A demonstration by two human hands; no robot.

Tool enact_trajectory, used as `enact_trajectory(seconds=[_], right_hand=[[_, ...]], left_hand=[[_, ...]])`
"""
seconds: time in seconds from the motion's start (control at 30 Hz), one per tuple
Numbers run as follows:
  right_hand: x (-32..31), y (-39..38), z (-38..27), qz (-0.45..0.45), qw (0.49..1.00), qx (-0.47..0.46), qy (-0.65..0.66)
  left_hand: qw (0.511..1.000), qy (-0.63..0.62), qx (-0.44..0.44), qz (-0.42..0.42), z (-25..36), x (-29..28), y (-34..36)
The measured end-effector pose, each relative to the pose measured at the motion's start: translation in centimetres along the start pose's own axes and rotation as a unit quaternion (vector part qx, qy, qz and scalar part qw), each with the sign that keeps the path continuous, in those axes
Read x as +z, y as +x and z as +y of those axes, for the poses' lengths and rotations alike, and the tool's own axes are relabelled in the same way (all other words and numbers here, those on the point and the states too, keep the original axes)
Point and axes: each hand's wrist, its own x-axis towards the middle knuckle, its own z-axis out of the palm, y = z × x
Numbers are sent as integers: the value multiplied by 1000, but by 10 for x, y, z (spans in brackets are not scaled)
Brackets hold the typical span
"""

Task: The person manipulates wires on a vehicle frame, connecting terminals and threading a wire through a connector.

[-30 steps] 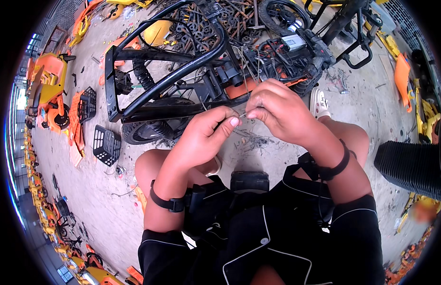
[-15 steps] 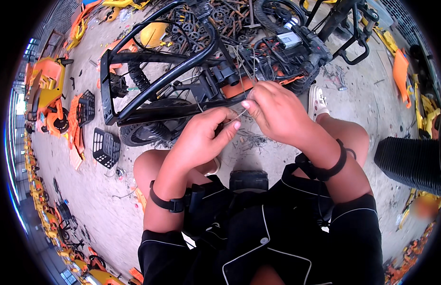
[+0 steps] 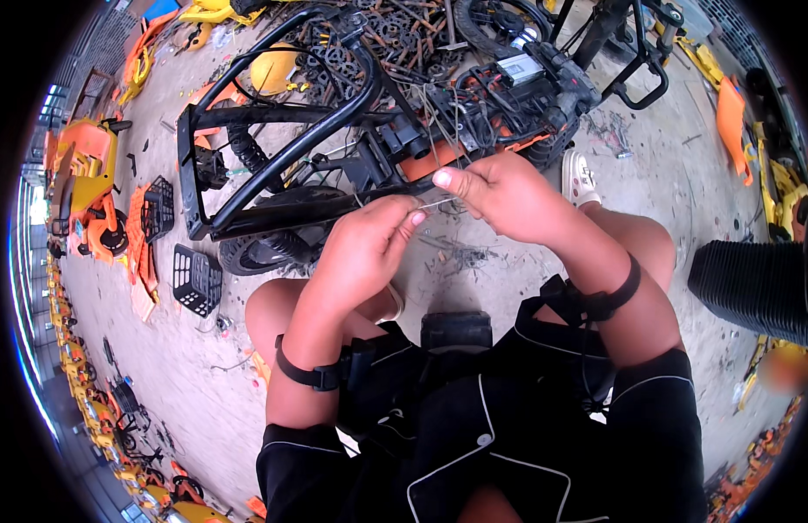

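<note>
Thin wire (image 3: pixel 440 203) spans the short gap between the two hands, above the floor (image 3: pixel 173 383) and just in front of the dismantled vehicle. It is judged very light, springy rather than soft, and liable to slip or kink; a fingertip pinch near each end of the exposed length suits it. The left hand (image 3: pixel 369 248) is closed, thumb and forefinger pinching one end. The right hand (image 3: pixel 517 200) is curled around the other, its thumb extended; the exact finger contact is hidden.

Surroundings, largest first: the black tubular frame (image 3: pixel 282 215) lies beyond the left hand; a pile of rusty metal parts (image 3: pixel 404 44) lies behind it. A black basket (image 3: pixel 196 279) sits well left. Loose wiring (image 3: pixel 456 113) hangs close beyond the right hand and could snag. Small scraps (image 3: pixel 463 255) litter the floor below.
</note>
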Motion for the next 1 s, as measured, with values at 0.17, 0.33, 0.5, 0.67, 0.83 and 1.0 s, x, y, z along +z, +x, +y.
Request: enact_trajectory(seconds=[0.17,0.33,0.5,0.67,0.83,1.0], right_hand=[[6,4,26,73,973,-204,80],[4,2,16,164,863,-437,-194],[10,1,25,110,860,-432,-248],[15,-2,25,110,882,-393,-236],[21,-1,27,83,938,-271,-201],[19,7,19,-3,989,-50,-140]], left_hand=[[996,-75,-53,-21,2,-3,0],[991,-115,-55,-42,2,-3,-1],[993,-101,-7,-55,-7,4,-3],[996,-56,-22,-69,1,-2,0],[998,-41,8,-39,7,0,0],[999,-28,36,2,3,4,2]])
